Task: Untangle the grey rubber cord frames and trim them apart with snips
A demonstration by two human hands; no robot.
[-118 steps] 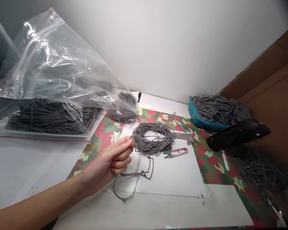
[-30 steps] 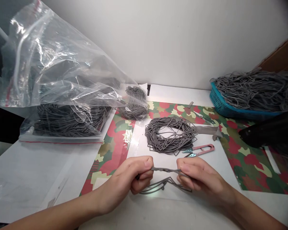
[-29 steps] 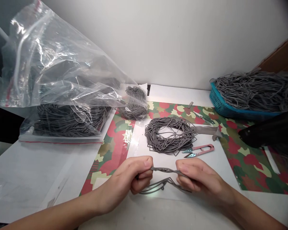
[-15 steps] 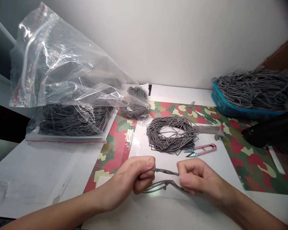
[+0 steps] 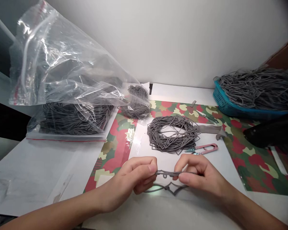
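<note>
A thin grey rubbery strand (image 5: pixel 169 172) is stretched between my two hands above the white sheet. My left hand (image 5: pixel 141 174) is closed on its left end, thumb pressed on the fingers. My right hand (image 5: pixel 199 174) pinches the right part between thumb and fingertips. A small ring-shaped bit hangs from the strand's middle. Lower down, a slack grey part (image 5: pixel 174 189) bends into a diamond shape; whether it belongs to the same strand I cannot tell. Just beyond my hands lies a round heap of similar grey loops (image 5: pixel 156 134). Pink-handled thread snips (image 5: pixel 212 147) lie beside it.
Clear plastic bags (image 5: pixel 69 76) with dark grey strands stand at the left, a smaller grey bundle (image 5: pixel 139 105) beside them. A blue basket (image 5: pixel 227 103) full of grey strands is at the right, near a black object (image 5: pixel 261 132). A camouflage-patterned sheet (image 5: pixel 240 140) covers the table.
My right hand's fingers have loosened from a fist into a pinch on the strand. The small ring bit now shows on the strand between my hands, and the lower part has opened into a diamond.
</note>
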